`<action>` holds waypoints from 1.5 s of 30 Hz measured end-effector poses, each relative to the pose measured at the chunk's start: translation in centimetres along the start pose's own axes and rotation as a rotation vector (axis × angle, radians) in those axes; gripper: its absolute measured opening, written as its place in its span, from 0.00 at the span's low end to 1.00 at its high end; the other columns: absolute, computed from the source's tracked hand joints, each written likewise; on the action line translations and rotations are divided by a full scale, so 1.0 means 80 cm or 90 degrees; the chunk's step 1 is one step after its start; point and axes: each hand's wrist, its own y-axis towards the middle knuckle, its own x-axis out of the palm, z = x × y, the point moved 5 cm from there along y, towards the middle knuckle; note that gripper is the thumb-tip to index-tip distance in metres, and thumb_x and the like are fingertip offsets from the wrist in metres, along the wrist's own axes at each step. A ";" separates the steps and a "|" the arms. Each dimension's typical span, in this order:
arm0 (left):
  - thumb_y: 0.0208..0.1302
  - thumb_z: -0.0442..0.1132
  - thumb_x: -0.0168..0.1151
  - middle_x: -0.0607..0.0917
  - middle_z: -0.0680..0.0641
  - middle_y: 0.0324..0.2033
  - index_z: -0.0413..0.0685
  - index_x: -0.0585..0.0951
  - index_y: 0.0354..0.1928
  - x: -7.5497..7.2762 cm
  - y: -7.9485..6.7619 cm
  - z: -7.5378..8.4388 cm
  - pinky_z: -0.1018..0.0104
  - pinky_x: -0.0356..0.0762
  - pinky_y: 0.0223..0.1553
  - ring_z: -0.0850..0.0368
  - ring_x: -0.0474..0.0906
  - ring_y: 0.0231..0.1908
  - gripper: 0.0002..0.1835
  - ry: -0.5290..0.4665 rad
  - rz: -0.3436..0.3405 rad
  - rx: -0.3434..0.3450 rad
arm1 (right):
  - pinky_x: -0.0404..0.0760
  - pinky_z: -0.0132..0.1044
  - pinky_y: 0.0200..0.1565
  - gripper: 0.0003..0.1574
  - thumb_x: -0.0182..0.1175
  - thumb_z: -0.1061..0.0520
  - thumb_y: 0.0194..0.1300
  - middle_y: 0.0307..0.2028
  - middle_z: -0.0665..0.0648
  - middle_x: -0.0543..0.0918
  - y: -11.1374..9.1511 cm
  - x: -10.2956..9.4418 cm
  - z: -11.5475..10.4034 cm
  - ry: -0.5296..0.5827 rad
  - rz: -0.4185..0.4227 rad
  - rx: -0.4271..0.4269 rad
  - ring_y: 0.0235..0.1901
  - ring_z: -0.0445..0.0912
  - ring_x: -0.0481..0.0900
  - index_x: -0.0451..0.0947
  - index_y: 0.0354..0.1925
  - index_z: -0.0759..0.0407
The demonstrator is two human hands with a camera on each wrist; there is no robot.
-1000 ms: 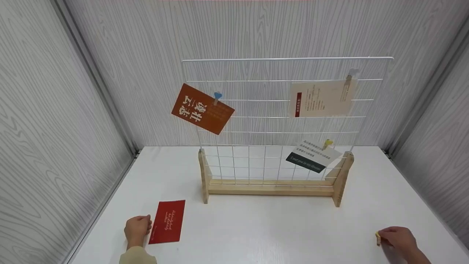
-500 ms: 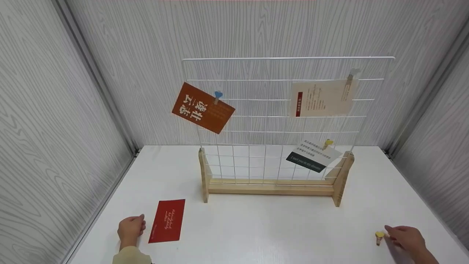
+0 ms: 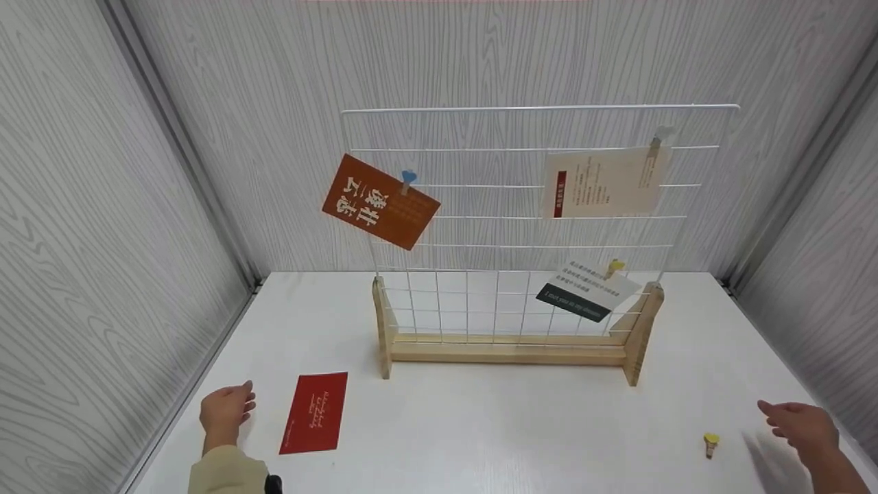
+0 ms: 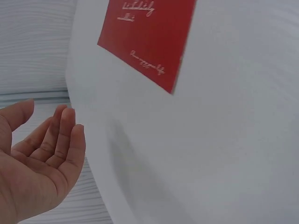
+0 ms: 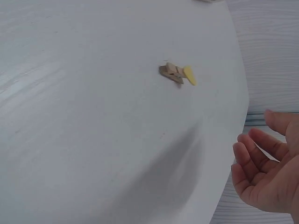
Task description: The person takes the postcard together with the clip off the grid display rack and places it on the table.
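A red card (image 3: 315, 413) with white script lies flat on the white table. To its left is my left hand (image 3: 227, 410), fingers loosely curved and holding nothing; the left wrist view shows the bare palm beside the red card (image 4: 148, 39). At the right, a small wooden clothespin (image 3: 710, 444) with a yellow heart-shaped top rests on the table. My right hand (image 3: 801, 427) hovers to the right of the clothespin, apart from it. In the right wrist view the fingers (image 5: 255, 154) are relaxed, with nothing in them, and the clothespin (image 5: 175, 72) lies on its side.
A white wire grid (image 3: 480, 291) stands upright in a wooden base (image 3: 507, 353). Clipped to it are an orange card (image 3: 379, 206) at upper left, a cream card (image 3: 603, 182) at upper right and a white-and-green card (image 3: 586, 291) below. Grey wood-grain walls enclose the table.
My right hand has let go of the yellow-topped clothespin and moved away to the right and up. My left hand has drawn left, away from the red card. The cards have stayed put.
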 end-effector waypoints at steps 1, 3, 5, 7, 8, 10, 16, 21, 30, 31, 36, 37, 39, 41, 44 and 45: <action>0.54 0.53 0.56 0.80 0.46 0.30 0.36 0.74 0.44 -0.001 0.008 -0.001 0.69 0.75 0.26 0.60 0.76 0.25 0.26 -0.005 0.003 0.002 | 0.72 0.51 0.36 0.41 0.58 0.40 0.51 0.23 0.57 0.79 0.006 -0.005 0.001 -0.002 0.027 -0.002 0.26 0.51 0.78 0.67 0.40 0.80; 0.53 0.56 0.56 0.80 0.48 0.29 0.37 0.74 0.44 -0.004 0.023 -0.001 0.70 0.75 0.25 0.61 0.77 0.25 0.28 -0.013 0.007 0.011 | 0.71 0.53 0.36 0.38 0.56 0.41 0.53 0.23 0.57 0.79 0.013 -0.016 -0.002 -0.001 0.060 -0.015 0.26 0.51 0.78 0.69 0.39 0.78; 0.51 0.58 0.57 0.80 0.48 0.30 0.39 0.75 0.43 -0.006 0.037 0.000 0.70 0.75 0.25 0.61 0.77 0.26 0.29 -0.021 0.011 0.025 | 0.70 0.54 0.36 0.36 0.56 0.41 0.54 0.24 0.58 0.78 0.013 -0.025 -0.013 0.001 0.096 -0.020 0.27 0.51 0.77 0.70 0.39 0.76; 0.49 0.60 0.57 0.80 0.48 0.31 0.40 0.75 0.43 -0.008 0.051 0.001 0.70 0.76 0.26 0.60 0.77 0.27 0.30 -0.028 0.009 0.034 | 0.70 0.53 0.36 0.36 0.56 0.42 0.53 0.24 0.60 0.78 0.008 -0.032 -0.028 0.004 0.127 -0.029 0.26 0.52 0.76 0.70 0.39 0.77; 0.48 0.61 0.57 0.80 0.48 0.31 0.39 0.75 0.43 -0.010 0.056 0.002 0.70 0.76 0.26 0.60 0.78 0.27 0.31 -0.033 0.009 0.040 | 0.69 0.55 0.37 0.38 0.55 0.42 0.54 0.26 0.63 0.78 0.001 -0.035 -0.041 0.001 0.127 -0.044 0.28 0.54 0.76 0.68 0.42 0.79; 0.46 0.61 0.59 0.81 0.49 0.30 0.40 0.76 0.42 -0.014 0.064 0.006 0.71 0.75 0.25 0.60 0.78 0.27 0.32 -0.045 0.007 0.050 | 0.69 0.54 0.37 0.37 0.54 0.43 0.56 0.27 0.63 0.78 -0.011 -0.038 -0.061 -0.011 0.142 -0.066 0.25 0.50 0.76 0.68 0.42 0.80; 0.43 0.56 0.65 0.81 0.50 0.26 0.39 0.77 0.39 -0.035 0.056 0.046 0.63 0.68 0.07 0.58 0.78 0.26 0.29 -0.105 -0.043 0.024 | 0.70 0.47 0.34 0.34 0.50 0.48 0.59 0.24 0.60 0.78 -0.043 -0.047 -0.113 -0.077 0.161 -0.122 0.20 0.39 0.71 0.65 0.44 0.82; 0.46 0.53 0.65 0.82 0.51 0.27 0.44 0.78 0.37 -0.049 0.057 0.065 0.55 0.73 0.16 0.59 0.79 0.27 0.22 -0.109 -0.073 0.025 | 0.69 0.39 0.27 0.32 0.50 0.47 0.59 0.21 0.58 0.78 -0.049 -0.056 -0.141 -0.122 0.193 -0.158 0.23 0.46 0.71 0.69 0.40 0.80; 0.49 0.49 0.63 0.81 0.45 0.30 0.40 0.78 0.41 -0.060 0.050 0.095 0.57 0.76 0.28 0.55 0.78 0.28 0.22 -0.134 -0.072 0.052 | 0.67 0.36 0.26 0.34 0.48 0.45 0.60 0.26 0.62 0.77 -0.062 -0.063 -0.194 -0.136 0.196 -0.207 0.23 0.40 0.68 0.68 0.44 0.78; 0.49 0.47 0.64 0.81 0.44 0.29 0.38 0.78 0.40 -0.061 0.039 0.107 0.60 0.76 0.28 0.54 0.78 0.27 0.21 -0.157 -0.073 0.057 | 0.67 0.36 0.26 0.34 0.48 0.45 0.60 0.26 0.62 0.77 -0.064 -0.064 -0.200 -0.133 0.198 -0.210 0.23 0.41 0.68 0.68 0.44 0.78; 0.53 0.45 0.60 0.80 0.49 0.26 0.32 0.74 0.43 -0.072 -0.056 0.197 0.70 0.75 0.28 0.62 0.76 0.25 0.22 -0.116 -0.077 0.068 | 0.66 0.34 0.25 0.35 0.47 0.43 0.60 0.28 0.59 0.75 -0.074 -0.071 -0.229 -0.113 0.215 -0.216 0.25 0.40 0.67 0.68 0.45 0.76; 0.54 0.44 0.59 0.80 0.50 0.25 0.32 0.74 0.43 -0.073 -0.069 0.211 0.72 0.74 0.26 0.63 0.76 0.24 0.21 -0.120 -0.082 0.070 | 0.67 0.33 0.25 0.35 0.47 0.43 0.59 0.27 0.56 0.75 -0.075 -0.073 -0.235 -0.108 0.218 -0.218 0.24 0.38 0.67 0.67 0.45 0.76; 0.56 0.43 0.57 0.79 0.54 0.23 0.31 0.73 0.44 -0.077 -0.096 0.237 0.74 0.74 0.26 0.67 0.75 0.23 0.21 -0.106 -0.087 0.066 | 0.67 0.32 0.26 0.35 0.47 0.43 0.60 0.28 0.53 0.74 -0.078 -0.075 -0.247 -0.090 0.214 -0.221 0.24 0.35 0.66 0.66 0.47 0.75; 0.57 0.42 0.55 0.78 0.57 0.21 0.31 0.72 0.44 -0.078 -0.108 0.251 0.75 0.73 0.26 0.68 0.75 0.23 0.20 -0.114 -0.096 0.070 | 0.68 0.33 0.28 0.37 0.46 0.42 0.60 0.32 0.55 0.73 -0.080 -0.078 -0.257 -0.074 0.209 -0.222 0.26 0.35 0.66 0.64 0.50 0.75; 0.58 0.41 0.54 0.77 0.59 0.20 0.31 0.71 0.46 -0.077 -0.115 0.264 0.76 0.73 0.27 0.69 0.75 0.23 0.19 -0.111 -0.093 0.075 | 0.67 0.37 0.33 0.41 0.44 0.40 0.60 0.43 0.65 0.69 -0.084 -0.080 -0.273 -0.057 0.205 -0.217 0.33 0.42 0.67 0.60 0.54 0.74; 0.58 0.40 0.54 0.76 0.59 0.20 0.30 0.71 0.46 -0.077 -0.116 0.266 0.76 0.73 0.28 0.69 0.75 0.23 0.20 -0.111 -0.095 0.079 | 0.67 0.38 0.34 0.41 0.43 0.39 0.59 0.46 0.68 0.66 -0.085 -0.080 -0.278 -0.054 0.210 -0.215 0.35 0.44 0.66 0.59 0.54 0.74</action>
